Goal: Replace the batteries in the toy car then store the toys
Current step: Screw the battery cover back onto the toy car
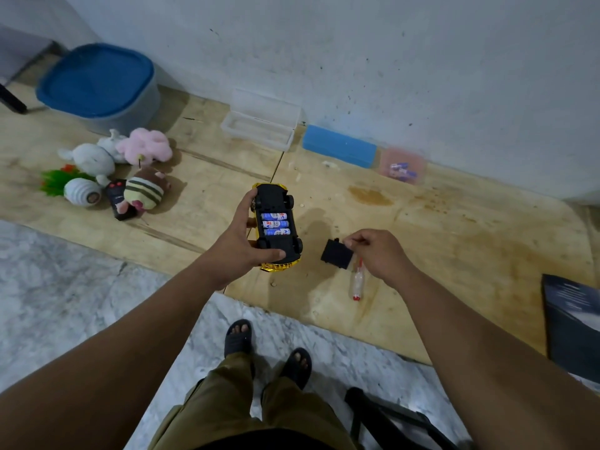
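— Batteries, three blue-and-white cells (276, 224), sit in the upturned gold-and-black toy car (276, 227), clasped by the left hand (242, 237) above the plywood board (454, 241).

— Right hand (378, 253) pinches the black plastic cover (337, 254); best align its tabs squarely, then press.

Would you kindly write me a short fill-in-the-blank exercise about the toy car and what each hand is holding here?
1. The left hand holds the toy car with its ____ side facing up.
2. The open compartment shows ____ batteries.
3. The right hand pinches the black ____.
4. The storage bin has a ____ lid.

Missing words: under; three; battery cover; blue
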